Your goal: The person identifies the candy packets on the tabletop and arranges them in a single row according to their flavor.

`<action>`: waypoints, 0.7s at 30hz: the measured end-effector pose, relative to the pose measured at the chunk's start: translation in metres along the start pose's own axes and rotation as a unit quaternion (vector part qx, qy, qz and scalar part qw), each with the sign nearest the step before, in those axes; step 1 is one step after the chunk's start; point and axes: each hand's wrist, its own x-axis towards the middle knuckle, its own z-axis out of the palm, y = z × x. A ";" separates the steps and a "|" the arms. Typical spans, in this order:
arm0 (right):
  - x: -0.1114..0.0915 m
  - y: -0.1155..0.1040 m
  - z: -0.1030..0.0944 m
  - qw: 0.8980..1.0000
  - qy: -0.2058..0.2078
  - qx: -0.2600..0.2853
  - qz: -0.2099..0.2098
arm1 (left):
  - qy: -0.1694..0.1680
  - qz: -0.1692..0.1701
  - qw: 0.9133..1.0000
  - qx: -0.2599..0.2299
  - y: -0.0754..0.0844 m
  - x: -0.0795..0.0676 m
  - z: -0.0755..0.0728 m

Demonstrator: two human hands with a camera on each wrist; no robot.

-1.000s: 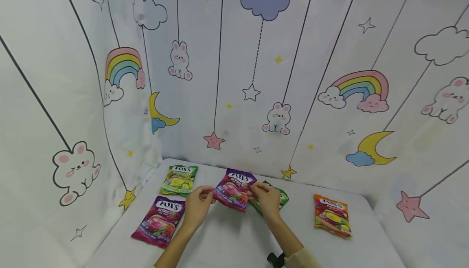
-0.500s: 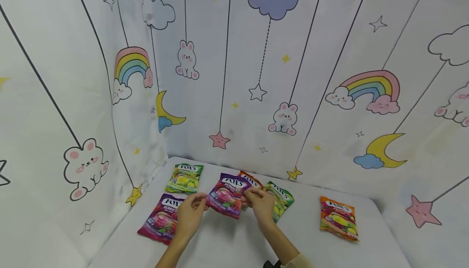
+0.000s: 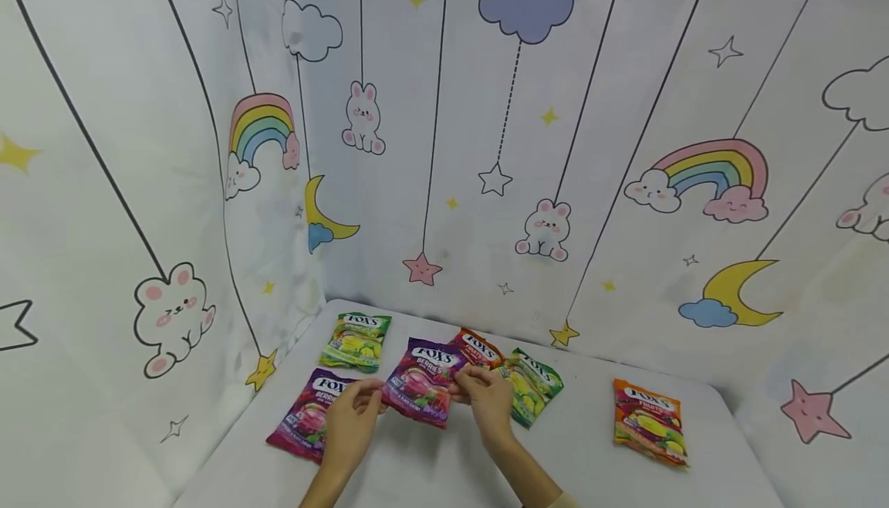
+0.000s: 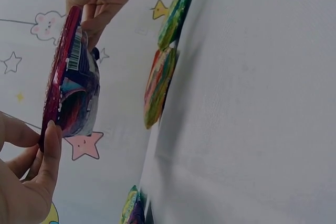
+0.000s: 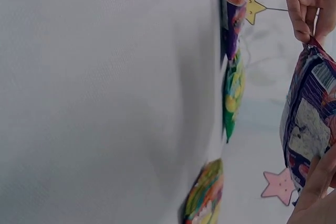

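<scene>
Both hands hold up a purple Fox's Berries candy bag [image 3: 419, 381], its printed front tilted up in the head view. The left hand [image 3: 353, 419] pinches its left edge between thumb and fingers. At its right edge, the right hand [image 3: 488, 401] pinches it too. From the left wrist, the bag [image 4: 73, 85] appears nearly edge-on, raised off the table. A second purple Berries bag [image 3: 300, 425] lies at the left, partly hidden by the left hand. Behind the held bag is an orange Fruits bag [image 3: 479, 347], partly covered, touching or overlapping a green bag [image 3: 533, 386].
Another green bag [image 3: 356, 342] lies at the back left of the white table [image 3: 576, 446]. Far to the right lies a second orange Fruits bag [image 3: 650, 423]. A white cloth wall [image 3: 451, 145] with printed rainbows and bunnies stands behind and to the left.
The held purple bag has moved left and toward the person, in both hands. This uncovers the orange bag behind it and more of the green one. The head view has shifted slightly.
</scene>
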 end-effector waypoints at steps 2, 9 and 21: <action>-0.001 0.002 0.002 1.000 0.000 0.006 -0.002 | 0.003 -0.003 1.000 0.000 -0.001 -0.002 -0.001; -0.006 0.011 0.008 1.000 -0.010 0.006 0.011 | 0.016 -0.031 0.999 0.018 -0.006 -0.011 -0.008; -0.019 0.018 0.021 0.998 -0.038 -0.012 0.053 | 0.016 -0.078 0.996 0.035 -0.019 -0.022 -0.027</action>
